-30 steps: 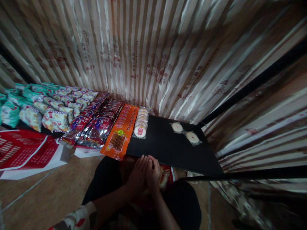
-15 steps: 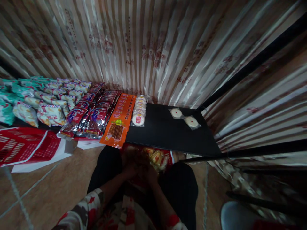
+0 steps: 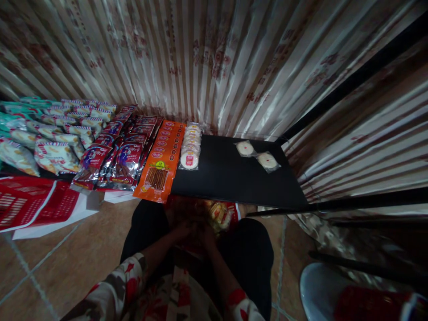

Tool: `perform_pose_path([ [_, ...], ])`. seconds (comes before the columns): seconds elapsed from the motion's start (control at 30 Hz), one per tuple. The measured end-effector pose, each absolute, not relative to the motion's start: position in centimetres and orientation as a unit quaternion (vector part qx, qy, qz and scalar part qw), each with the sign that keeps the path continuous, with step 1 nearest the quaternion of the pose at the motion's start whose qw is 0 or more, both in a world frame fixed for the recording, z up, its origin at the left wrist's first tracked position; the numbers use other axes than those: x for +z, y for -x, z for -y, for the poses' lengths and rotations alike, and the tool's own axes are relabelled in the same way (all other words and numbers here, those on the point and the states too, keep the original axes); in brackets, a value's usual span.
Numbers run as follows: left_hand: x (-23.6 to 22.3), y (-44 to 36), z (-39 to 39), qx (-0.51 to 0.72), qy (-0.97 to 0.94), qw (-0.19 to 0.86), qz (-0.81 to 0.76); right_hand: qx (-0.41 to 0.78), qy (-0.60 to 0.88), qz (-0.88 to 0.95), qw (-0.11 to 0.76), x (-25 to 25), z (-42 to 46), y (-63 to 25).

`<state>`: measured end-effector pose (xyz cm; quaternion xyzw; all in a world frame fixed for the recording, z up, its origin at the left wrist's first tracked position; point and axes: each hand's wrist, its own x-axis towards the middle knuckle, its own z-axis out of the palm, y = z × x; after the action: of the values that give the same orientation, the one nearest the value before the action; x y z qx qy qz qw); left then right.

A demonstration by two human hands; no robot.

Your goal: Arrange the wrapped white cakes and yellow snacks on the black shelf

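Note:
My left hand (image 3: 182,226) and my right hand (image 3: 204,232) are close together between my knees, just below the shelf's front edge. Deep shadow covers the fingers, so whether they grip anything does not show. Under and beyond them is a red container (image 3: 237,211) with yellowish snack packets (image 3: 220,215) inside, nearest to my right hand. On the black shelf (image 3: 217,178) above, a row of white round wrapped crackers (image 3: 189,159) lies beside flat orange snack packs (image 3: 155,178). Two more wrapped white rounds (image 3: 267,160) lie apart at the right.
Dark red foil packets (image 3: 126,162), white chip bags (image 3: 55,155) and green bags (image 3: 10,120) fill the shelf's left side. A red basket (image 3: 62,203) stands below them. A pleated curtain (image 3: 214,67) hangs behind, with black rails (image 3: 354,84) and a pale stool-like object (image 3: 314,285) at right.
The view has turned slightly, so the shelf and its packets sit a little higher and farther left. My hands remain together between my knees.

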<state>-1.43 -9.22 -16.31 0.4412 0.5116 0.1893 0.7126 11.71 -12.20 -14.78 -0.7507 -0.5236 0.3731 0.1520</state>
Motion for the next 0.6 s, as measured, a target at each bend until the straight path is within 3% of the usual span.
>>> perform_pose_path([
  [0.2,-15.6,1.4,9.0,0.235,-0.396,0.705,-0.539,0.417,0.689,0.524,0.277,-14.8,12.5,-11.7],
  [0.6,-13.2,2.3,9.6,0.283,-0.336,0.667,-0.602,0.394,0.659,0.565,0.302,-13.6,13.6,-10.9],
])
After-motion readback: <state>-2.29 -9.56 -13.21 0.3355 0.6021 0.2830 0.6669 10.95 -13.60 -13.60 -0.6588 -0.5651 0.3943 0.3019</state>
